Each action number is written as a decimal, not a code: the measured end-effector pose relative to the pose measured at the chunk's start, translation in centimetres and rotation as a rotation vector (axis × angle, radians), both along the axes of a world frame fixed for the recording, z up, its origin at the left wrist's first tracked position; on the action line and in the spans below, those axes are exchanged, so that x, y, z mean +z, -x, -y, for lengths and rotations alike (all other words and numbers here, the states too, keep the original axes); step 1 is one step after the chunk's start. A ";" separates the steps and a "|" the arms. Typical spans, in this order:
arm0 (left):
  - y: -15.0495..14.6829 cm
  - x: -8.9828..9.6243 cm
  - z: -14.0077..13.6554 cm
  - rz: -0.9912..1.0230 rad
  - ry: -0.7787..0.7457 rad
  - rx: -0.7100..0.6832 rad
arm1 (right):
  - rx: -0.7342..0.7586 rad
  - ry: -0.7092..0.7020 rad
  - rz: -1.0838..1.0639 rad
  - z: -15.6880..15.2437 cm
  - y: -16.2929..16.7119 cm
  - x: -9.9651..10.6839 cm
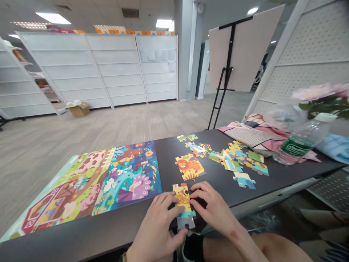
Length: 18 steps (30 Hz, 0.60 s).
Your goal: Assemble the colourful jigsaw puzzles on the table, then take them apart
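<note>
Yellow-and-blue puzzle strip (183, 198), nearside of lion section (190, 166); held between left hand (160, 222) and right hand (211, 202), each grip narrow; clustered pieces (232, 166) right of lion section.

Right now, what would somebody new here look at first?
Probably the big farm picture and the big blue animal picture, side by side on the left of the dark table. Next, the small puzzle strip at the near edge, with the left hand and right hand touching it. Then maybe the pink flower at far right, by the plastic bottle.
</note>
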<state>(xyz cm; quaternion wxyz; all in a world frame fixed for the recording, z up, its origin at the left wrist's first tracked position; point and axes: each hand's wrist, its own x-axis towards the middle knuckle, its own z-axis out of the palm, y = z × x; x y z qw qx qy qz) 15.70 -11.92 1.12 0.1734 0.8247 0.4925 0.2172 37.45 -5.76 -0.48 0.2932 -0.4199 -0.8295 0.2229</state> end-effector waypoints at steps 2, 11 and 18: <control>0.0 -0.1 0.0 0.005 0.000 -0.005 | 0.001 0.015 -0.007 -0.2 0.1 0.1; -0.2 -0.3 0.1 0.055 -0.009 0.038 | 0.068 0.023 -0.117 0.4 -0.6 0.7; -0.3 -0.4 0.2 0.124 -0.032 0.115 | 0.132 0.013 0.034 2.9 -1.1 0.7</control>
